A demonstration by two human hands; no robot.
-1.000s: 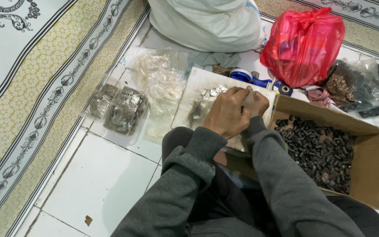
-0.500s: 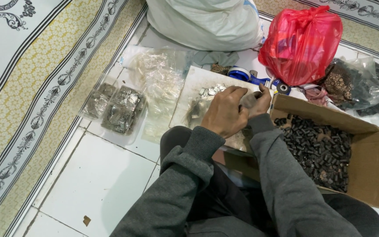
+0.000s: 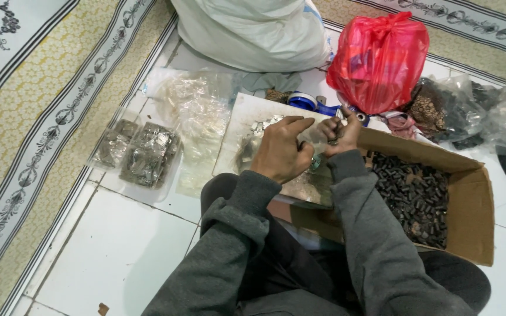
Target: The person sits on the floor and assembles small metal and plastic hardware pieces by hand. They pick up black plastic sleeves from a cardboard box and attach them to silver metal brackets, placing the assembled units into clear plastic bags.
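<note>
Over the white board (image 3: 247,114), left hand (image 3: 280,150) curled, contents unclear; right hand (image 3: 339,133) pinches a small metal part (image 3: 334,139). Part likely light, rigid; grip its sides. Cardboard box (image 3: 475,199) at three o'clock.

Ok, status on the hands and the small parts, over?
Left hand and right hand together over the flat board, pinching small dark parts. Cardboard box of dark pieces at right. Nothing blocking.

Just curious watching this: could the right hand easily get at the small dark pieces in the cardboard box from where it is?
Probably yes. The right hand hovers at the edge of the open cardboard box, and the small dark pieces lie uncovered just beside the forearm, with nothing between them.
</note>
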